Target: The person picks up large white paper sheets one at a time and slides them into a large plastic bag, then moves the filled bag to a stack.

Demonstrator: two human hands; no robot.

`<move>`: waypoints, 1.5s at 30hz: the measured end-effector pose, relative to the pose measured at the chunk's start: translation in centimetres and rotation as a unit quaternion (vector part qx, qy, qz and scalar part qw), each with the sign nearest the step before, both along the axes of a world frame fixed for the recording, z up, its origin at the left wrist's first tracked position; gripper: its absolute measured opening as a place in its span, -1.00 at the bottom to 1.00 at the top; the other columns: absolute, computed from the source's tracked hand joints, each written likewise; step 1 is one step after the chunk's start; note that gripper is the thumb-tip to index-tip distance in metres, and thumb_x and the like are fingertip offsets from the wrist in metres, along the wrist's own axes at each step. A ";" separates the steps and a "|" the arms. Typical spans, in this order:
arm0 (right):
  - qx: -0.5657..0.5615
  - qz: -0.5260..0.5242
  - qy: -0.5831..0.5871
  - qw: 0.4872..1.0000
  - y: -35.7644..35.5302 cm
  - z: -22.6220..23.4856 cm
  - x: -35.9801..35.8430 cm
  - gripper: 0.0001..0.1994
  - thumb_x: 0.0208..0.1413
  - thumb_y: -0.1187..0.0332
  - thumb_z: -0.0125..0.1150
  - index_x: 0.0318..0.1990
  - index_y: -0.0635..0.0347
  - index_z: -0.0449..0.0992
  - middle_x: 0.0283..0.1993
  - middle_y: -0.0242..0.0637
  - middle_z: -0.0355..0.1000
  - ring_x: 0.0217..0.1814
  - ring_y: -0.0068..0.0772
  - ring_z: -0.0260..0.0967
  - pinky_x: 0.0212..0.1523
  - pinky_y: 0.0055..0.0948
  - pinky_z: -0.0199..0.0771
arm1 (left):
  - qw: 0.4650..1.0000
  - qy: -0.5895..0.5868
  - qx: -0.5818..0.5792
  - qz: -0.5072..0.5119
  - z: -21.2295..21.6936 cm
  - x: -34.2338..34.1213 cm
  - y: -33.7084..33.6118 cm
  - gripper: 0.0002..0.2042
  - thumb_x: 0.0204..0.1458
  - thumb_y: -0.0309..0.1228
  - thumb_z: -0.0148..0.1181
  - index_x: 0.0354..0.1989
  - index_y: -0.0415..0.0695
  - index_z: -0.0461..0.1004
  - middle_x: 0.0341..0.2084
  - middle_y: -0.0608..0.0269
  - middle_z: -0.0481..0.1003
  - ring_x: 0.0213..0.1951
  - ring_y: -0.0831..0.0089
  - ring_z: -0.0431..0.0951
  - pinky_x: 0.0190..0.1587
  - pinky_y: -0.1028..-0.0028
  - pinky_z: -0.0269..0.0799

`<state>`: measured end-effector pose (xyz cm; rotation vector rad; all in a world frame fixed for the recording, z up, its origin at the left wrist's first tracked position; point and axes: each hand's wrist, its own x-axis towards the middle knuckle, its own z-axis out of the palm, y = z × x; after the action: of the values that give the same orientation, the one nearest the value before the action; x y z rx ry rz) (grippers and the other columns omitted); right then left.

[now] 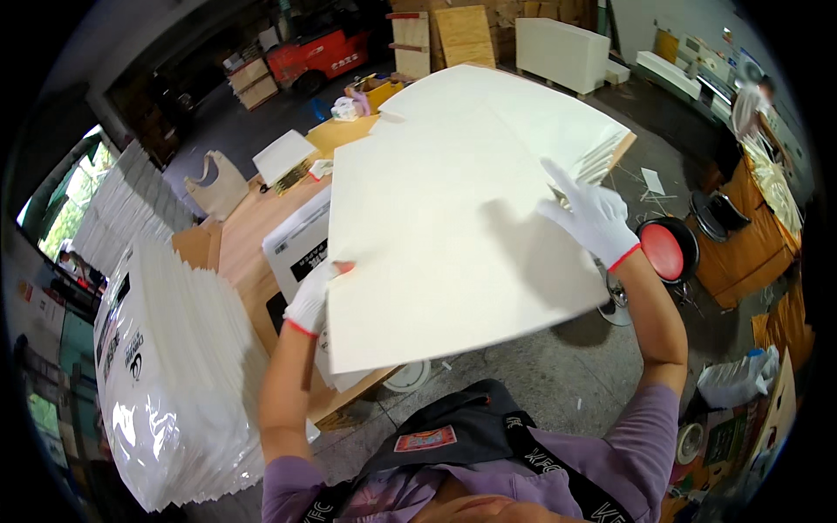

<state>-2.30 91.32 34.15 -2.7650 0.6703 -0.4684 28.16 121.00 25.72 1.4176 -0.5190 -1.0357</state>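
A large white sheet of paper [427, 227], perhaps several together, lies tilted in front of me, its near edge reaching past the table. My left hand [316, 296], in a white glove with a red cuff, grips its left edge with the thumb on top. Over the right side my gloved right hand [596, 213] is open, fingers apart, casting a shadow on the sheet. Whether its fingertips touch the paper I cannot tell. Behind lies a stack of white sheets [540, 113], its right corner fanned into layers. A printed white package [296, 235] shows partly under the sheet's left side.
Plastic-wrapped paper stacks [166, 375] stand at the left. On the wooden table [253, 235] rests a cream bag [218, 185]. A red-seated stool [664, 249] is at the right. Farther back are a red forklift [318, 59], a white block [561, 54] and another person [750, 109].
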 end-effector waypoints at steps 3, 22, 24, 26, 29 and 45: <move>0.316 0.193 -0.118 0.921 -3.4 -9.2 1.3 -0.44 0.21 0.30 0.02 0.35 0.16 0.11 0.39 -0.20 0.10 0.32 -0.32 0.17 0.26 -0.42 0.21 | 1.000 0.014 0.014 -0.009 -0.1 0.5 4.5 -0.73 0.10 -0.44 0.10 -0.11 -0.39 0.49 -0.31 0.13 0.58 -0.33 0.46 0.59 -0.27 0.51 0.52; 0.171 0.006 0.030 0.985 12.2 -23.7 11.0 -0.55 0.08 -0.08 0.11 -0.39 0.21 0.48 -0.41 0.06 0.46 -0.29 0.10 0.44 -0.28 -0.07 0.41 | 0.916 -0.396 0.060 -0.009 -19.5 -7.7 2.9 -0.47 0.08 -0.18 0.17 0.20 -0.10 0.23 0.13 0.00 0.29 0.22 0.08 0.21 0.19 0.26 0.22; 0.182 -0.001 0.055 0.982 12.8 -21.3 9.6 -0.55 0.09 -0.06 0.10 -0.44 0.23 0.44 -0.42 0.03 0.45 -0.30 0.11 0.43 -0.31 -0.07 0.39 | 0.839 -0.483 0.250 0.018 -19.1 -5.6 3.8 -0.59 0.03 -0.16 0.20 0.02 -0.05 0.37 -0.01 0.07 0.39 0.09 0.09 0.31 0.09 0.23 0.29; 0.193 0.010 0.048 0.980 12.7 -20.6 7.8 -0.58 0.10 -0.03 0.11 -0.41 0.23 0.45 -0.41 0.03 0.45 -0.30 0.11 0.43 -0.31 -0.07 0.39 | 0.748 -0.572 0.338 -0.009 -19.3 -5.1 3.5 -0.70 -0.03 -0.18 0.22 -0.15 -0.02 0.48 -0.14 0.08 0.47 -0.09 0.09 0.44 0.00 0.24 0.35; 0.185 0.048 -0.017 0.981 12.8 -19.3 5.0 -0.63 0.11 0.03 0.11 -0.37 0.22 0.47 -0.40 0.02 0.44 -0.31 0.11 0.42 -0.32 -0.09 0.39 | 0.806 -0.527 0.265 -0.052 -20.0 -2.7 2.6 -0.80 -0.03 -0.25 0.18 -0.29 -0.06 0.54 -0.22 0.08 0.53 -0.12 0.13 0.49 -0.04 0.22 0.37; -0.068 0.188 0.095 0.975 14.8 -15.5 -1.3 -0.82 0.04 0.24 0.07 -0.49 0.10 0.44 -0.33 -0.24 0.38 -0.43 -0.13 0.46 -0.52 -0.24 0.46 | 0.959 0.003 -0.155 0.236 -10.9 10.4 -0.2 -0.61 0.07 -0.66 -0.13 0.08 -0.08 0.37 -0.15 0.23 0.44 -0.23 0.50 0.49 -0.19 0.50 0.47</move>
<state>-3.59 106.15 18.64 -2.9951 0.1424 -0.1746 38.51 120.77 14.82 1.1777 -0.2997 -0.5464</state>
